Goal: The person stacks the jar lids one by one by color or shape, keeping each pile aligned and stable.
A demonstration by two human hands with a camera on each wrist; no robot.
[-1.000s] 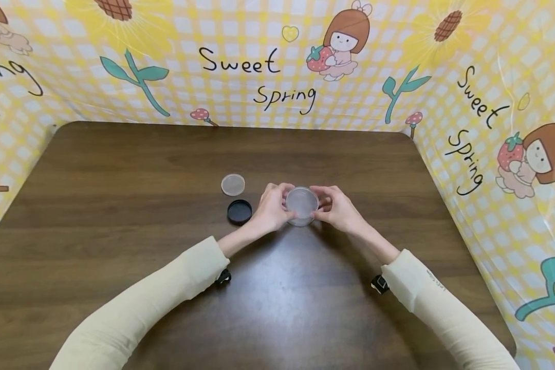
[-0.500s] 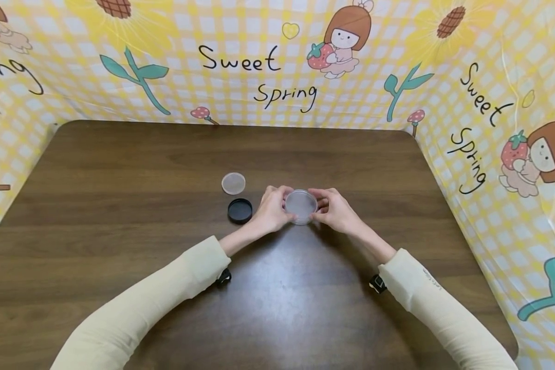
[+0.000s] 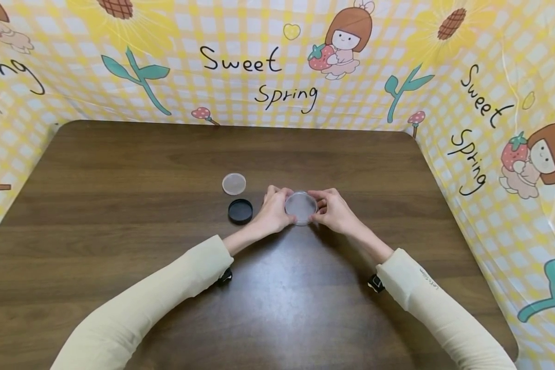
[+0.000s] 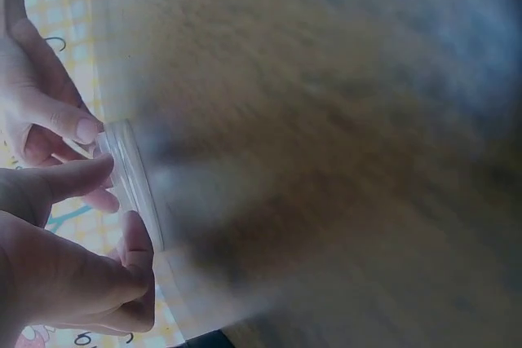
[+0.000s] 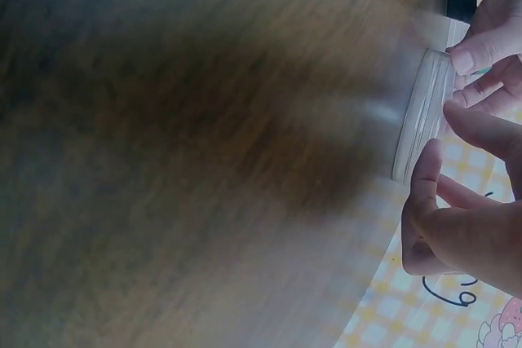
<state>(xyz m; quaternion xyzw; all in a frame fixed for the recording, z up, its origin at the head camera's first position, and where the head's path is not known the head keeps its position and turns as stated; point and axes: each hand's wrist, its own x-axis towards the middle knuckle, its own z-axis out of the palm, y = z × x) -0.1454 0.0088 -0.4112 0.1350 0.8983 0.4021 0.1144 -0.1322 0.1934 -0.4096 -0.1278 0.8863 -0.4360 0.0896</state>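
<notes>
A clear round petri dish (image 3: 301,207) sits on the brown table between the two hands, its lid lying flat over the base. From the left side, my left hand (image 3: 276,208) grips the rim, thumb nearer me and fingers on the far side. Opposite it, my right hand (image 3: 333,208) holds the rim in the same way. Seen edge-on in the left wrist view, the dish (image 4: 134,185) shows stacked rims touched by thumbs and fingertips. A shallow black round cap (image 3: 240,211) lies left of my left hand, and behind it a clear disc (image 3: 234,183) lies flat.
The brown wooden table (image 3: 143,169) has rounded far corners. A yellow checked cloth with printed figures (image 3: 240,31) hangs around its back and sides. Black cameras sit under both sleeve cuffs, the right camera (image 3: 376,283) nearer the table's right side.
The dish's lid has come down slightly and now lies level over the base, where it stood higher before. Both hands stay at the rim. Cap and clear disc have not moved.
</notes>
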